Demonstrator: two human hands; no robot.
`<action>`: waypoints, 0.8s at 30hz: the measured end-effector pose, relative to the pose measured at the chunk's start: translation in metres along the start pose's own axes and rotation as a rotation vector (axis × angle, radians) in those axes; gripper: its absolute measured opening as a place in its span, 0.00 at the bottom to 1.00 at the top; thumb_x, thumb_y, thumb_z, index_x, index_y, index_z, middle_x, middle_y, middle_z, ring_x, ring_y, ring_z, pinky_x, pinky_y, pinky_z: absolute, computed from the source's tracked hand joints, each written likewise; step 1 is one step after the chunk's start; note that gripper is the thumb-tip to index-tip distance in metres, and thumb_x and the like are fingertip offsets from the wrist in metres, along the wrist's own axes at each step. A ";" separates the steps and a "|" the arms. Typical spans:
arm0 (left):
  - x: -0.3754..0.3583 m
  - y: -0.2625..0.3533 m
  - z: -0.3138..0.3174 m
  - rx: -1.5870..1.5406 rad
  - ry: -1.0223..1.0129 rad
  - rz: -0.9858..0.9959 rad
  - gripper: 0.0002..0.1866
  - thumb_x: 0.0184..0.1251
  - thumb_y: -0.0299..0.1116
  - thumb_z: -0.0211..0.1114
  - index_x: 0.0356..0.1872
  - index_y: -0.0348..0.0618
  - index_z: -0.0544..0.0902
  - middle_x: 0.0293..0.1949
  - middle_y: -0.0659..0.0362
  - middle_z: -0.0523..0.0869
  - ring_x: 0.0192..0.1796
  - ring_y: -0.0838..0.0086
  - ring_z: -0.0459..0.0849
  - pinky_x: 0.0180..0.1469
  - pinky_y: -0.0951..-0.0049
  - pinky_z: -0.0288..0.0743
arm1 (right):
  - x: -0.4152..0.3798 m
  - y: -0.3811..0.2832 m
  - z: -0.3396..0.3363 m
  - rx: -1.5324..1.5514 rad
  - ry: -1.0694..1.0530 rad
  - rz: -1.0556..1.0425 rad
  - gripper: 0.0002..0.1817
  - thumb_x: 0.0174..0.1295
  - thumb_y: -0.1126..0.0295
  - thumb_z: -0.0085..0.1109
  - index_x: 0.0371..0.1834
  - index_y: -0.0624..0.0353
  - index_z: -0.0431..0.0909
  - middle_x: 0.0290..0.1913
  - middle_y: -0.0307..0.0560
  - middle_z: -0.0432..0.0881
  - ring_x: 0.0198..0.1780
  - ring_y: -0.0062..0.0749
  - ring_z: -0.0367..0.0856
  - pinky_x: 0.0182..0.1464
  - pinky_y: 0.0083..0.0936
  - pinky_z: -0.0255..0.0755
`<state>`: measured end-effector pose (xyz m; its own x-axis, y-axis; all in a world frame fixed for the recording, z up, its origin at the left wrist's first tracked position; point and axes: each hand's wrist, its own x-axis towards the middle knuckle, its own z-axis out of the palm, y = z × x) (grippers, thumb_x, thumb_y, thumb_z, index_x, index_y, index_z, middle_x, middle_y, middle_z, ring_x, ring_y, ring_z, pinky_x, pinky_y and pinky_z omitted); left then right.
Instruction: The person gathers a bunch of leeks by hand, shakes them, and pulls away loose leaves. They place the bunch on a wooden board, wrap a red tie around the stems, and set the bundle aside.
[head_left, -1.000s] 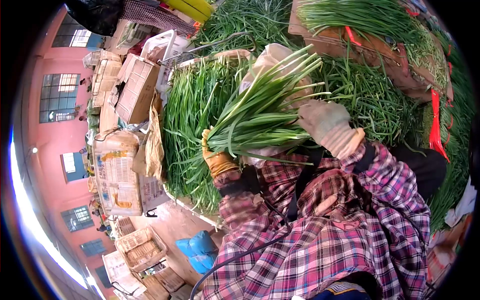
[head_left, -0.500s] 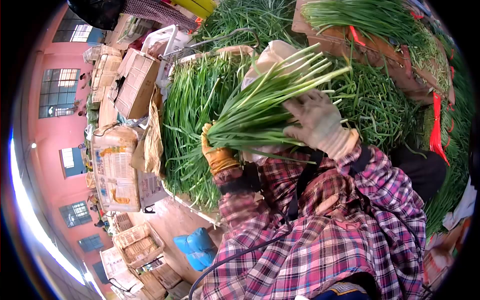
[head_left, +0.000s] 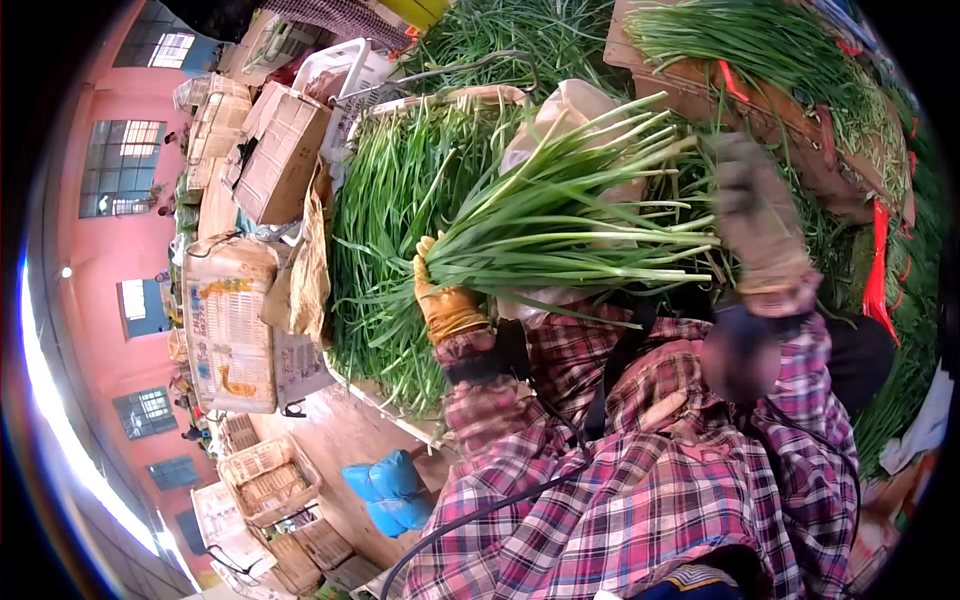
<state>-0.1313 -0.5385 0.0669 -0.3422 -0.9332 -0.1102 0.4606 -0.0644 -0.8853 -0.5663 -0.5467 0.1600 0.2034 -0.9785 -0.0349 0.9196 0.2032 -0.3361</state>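
Note:
My left hand (head_left: 447, 298), in a yellow-orange work glove, is closed around the leafy end of a bunch of long green chives (head_left: 575, 215). The pale stalk ends fan out to the right over my lap. To the right of those ends is my right hand (head_left: 757, 210) in a grey-brown glove, raised apart from the bunch. Motion blurs its fingers, so what they do cannot be made out. Just left of the bunch, a crate of upright chives (head_left: 385, 220) stands close to my left hand.
A heap of loose greens (head_left: 800, 240) lies on the right below a wooden board (head_left: 690, 85) bearing tied chives and red ribbon (head_left: 878, 270). At left are a cardboard box (head_left: 280, 150), a plastic crate (head_left: 230, 330) and baskets (head_left: 268, 480). A blue bag (head_left: 390, 492) sits on the floor.
My right hand has left the bunch and swung to the right and up. The stalk ends have spread apart, while my left hand keeps its hold. The whole view has shifted slightly.

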 end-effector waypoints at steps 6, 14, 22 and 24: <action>0.002 0.002 -0.004 0.301 0.004 0.143 0.19 0.72 0.34 0.45 0.62 0.41 0.65 0.56 0.52 0.76 0.56 0.68 0.76 0.58 0.70 0.71 | -0.034 -0.066 -0.027 -2.019 0.146 -0.156 0.16 0.52 0.72 0.63 0.45 0.60 0.77 0.45 0.43 0.78 0.39 0.29 0.77 0.41 0.23 0.72; 0.000 0.023 0.001 0.576 -0.050 0.208 0.21 0.74 0.37 0.40 0.63 0.42 0.63 0.59 0.52 0.73 0.60 0.67 0.73 0.62 0.68 0.67 | 0.016 0.080 0.031 -2.263 -0.266 0.083 0.15 0.61 0.55 0.51 0.44 0.50 0.78 0.42 0.40 0.80 0.43 0.37 0.78 0.44 0.31 0.72; -0.002 0.031 -0.004 -0.925 -0.125 -0.176 0.21 0.73 0.31 0.40 0.65 0.40 0.60 0.61 0.52 0.71 0.61 0.67 0.72 0.62 0.70 0.67 | 0.021 0.028 -0.005 0.000 0.215 0.042 0.08 0.66 0.69 0.49 0.45 0.59 0.72 0.30 0.36 0.76 0.23 0.12 0.67 0.21 0.10 0.63; -0.003 0.015 -0.011 -0.332 -0.210 -0.088 0.24 0.70 0.41 0.43 0.63 0.39 0.65 0.65 0.53 0.66 0.67 0.61 0.63 0.69 0.63 0.55 | 0.001 -0.033 -0.022 0.127 -0.083 0.037 0.10 0.68 0.69 0.46 0.49 0.61 0.69 0.38 0.44 0.74 0.22 0.10 0.62 0.19 0.10 0.59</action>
<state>-0.1325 -0.5331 0.0486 -0.1779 -0.9833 0.0373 0.1358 -0.0621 -0.9888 -0.6038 -0.5550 0.1499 0.2602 -0.9649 0.0341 0.9450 0.2473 -0.2139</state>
